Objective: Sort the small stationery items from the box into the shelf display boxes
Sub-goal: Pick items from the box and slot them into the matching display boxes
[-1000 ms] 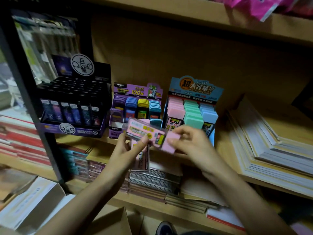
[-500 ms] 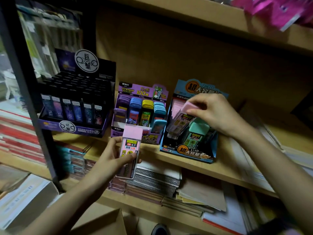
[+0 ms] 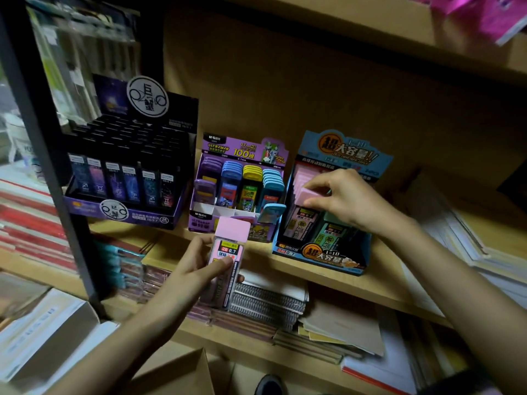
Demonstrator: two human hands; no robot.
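My left hand point(image 3: 196, 269) grips a pink-capped lead-refill case point(image 3: 228, 246) upright in front of the shelf edge, below the purple display box point(image 3: 236, 220). My right hand point(image 3: 345, 196) pinches the pink cap of a second case point(image 3: 306, 208) that stands in the left row of the blue display box point(image 3: 322, 252). Behind that case sits a row of pink cases; a green-capped case point(image 3: 330, 232) stands to its right, partly under my right wrist.
A black display box point(image 3: 122, 172) of dark cases fills the shelf's left end beside a black upright post point(image 3: 48, 143). Stacked paper point(image 3: 456, 232) lies to the right. Notebooks point(image 3: 268, 300) lie on the lower shelf. An open white carton point(image 3: 48, 334) and a brown cardboard flap point(image 3: 176, 374) sit below.
My right hand carried one pink case from in front of the shelf into the blue box and pushed it down into the row. My left hand kept the other case.
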